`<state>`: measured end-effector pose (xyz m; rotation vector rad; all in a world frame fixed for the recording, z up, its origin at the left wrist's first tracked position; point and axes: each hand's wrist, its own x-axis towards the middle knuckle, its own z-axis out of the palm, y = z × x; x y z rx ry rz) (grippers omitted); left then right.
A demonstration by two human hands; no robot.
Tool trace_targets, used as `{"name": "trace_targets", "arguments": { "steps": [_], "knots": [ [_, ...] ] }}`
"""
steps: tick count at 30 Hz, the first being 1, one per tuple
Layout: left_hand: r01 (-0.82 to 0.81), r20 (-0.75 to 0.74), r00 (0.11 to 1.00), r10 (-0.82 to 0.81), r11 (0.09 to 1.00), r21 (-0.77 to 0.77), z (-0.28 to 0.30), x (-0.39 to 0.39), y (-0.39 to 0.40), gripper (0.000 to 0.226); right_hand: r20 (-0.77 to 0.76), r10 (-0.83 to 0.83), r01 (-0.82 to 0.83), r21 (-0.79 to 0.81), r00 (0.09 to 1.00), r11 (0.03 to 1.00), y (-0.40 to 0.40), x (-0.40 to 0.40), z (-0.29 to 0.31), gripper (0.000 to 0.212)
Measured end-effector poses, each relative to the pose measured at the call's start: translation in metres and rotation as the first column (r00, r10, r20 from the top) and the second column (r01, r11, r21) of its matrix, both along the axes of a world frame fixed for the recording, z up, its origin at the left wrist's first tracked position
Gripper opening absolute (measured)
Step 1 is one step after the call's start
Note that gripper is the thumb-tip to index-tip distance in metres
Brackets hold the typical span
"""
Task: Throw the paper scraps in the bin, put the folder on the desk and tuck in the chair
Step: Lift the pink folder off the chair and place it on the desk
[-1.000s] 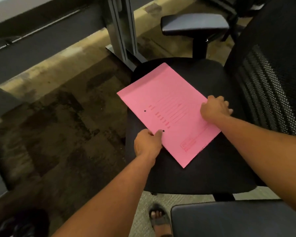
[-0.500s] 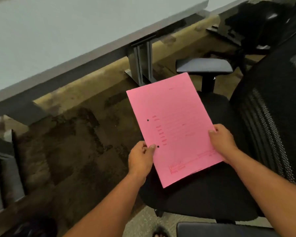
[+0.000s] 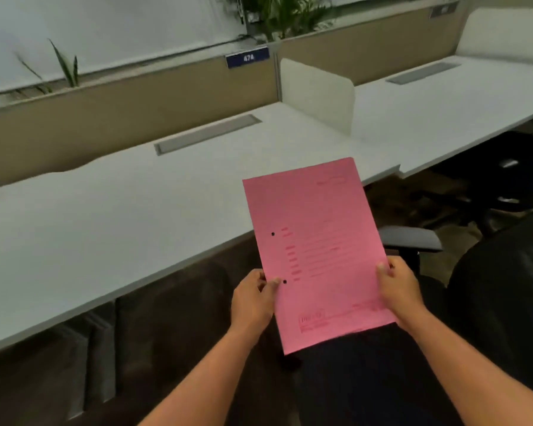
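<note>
A pink folder (image 3: 317, 253) with two punched holes and red print is held up in the air, its far corner over the front edge of the white desk (image 3: 130, 210). My left hand (image 3: 253, 299) grips its left edge near the lower hole. My right hand (image 3: 399, 287) grips its right edge. Below and to the right stands the black office chair (image 3: 490, 302), with its seat under the folder and one grey armrest (image 3: 413, 241) beside it. No paper scraps or bin are in view.
A grey cable hatch (image 3: 206, 133) is set into the desk's back. A white divider panel (image 3: 320, 93) separates it from a second desk (image 3: 443, 109) on the right. A beige partition with a blue number plate (image 3: 248, 57) and plants runs behind. Dark carpet lies under the desk.
Both hands lifted the folder off the chair seat and carried it up toward the desk. My view rose from the floor and chair to the desk top.
</note>
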<state>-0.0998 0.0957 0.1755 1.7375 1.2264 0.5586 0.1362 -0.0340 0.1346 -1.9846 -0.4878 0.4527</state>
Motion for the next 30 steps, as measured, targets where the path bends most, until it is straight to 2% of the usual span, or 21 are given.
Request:
{"name": "trace_targets", "arguments": {
  "steps": [5,12,17,23,30],
  "knots": [
    [-0.033,-0.013,0.999,0.034,0.994,0.1,0.058,-0.035,0.031,0.01,0.056,0.062,-0.065,0.056,0.997,0.996,0.05,-0.023,0.059,0.014],
    [-0.108,0.0,0.994,0.11,0.98,0.166,0.108,-0.088,0.078,0.012,0.121,0.131,-0.142,0.088,0.984,0.986,0.119,-0.068,0.112,0.012],
    [-0.128,-0.015,0.991,0.133,0.976,0.176,0.135,-0.135,0.125,0.013,0.079,0.19,-0.198,0.101,0.979,0.975,0.17,-0.115,0.135,0.015],
    [-0.141,-0.035,0.988,0.151,0.969,0.204,0.163,-0.18,0.19,0.02,0.11,0.203,-0.214,0.108,0.973,0.971,0.232,-0.163,0.157,0.016],
    [-0.213,-0.005,0.976,0.216,0.965,0.156,0.168,-0.225,0.25,0.023,0.116,0.257,-0.268,0.09,0.959,0.959,0.298,-0.204,0.171,0.018]
  ]
}}
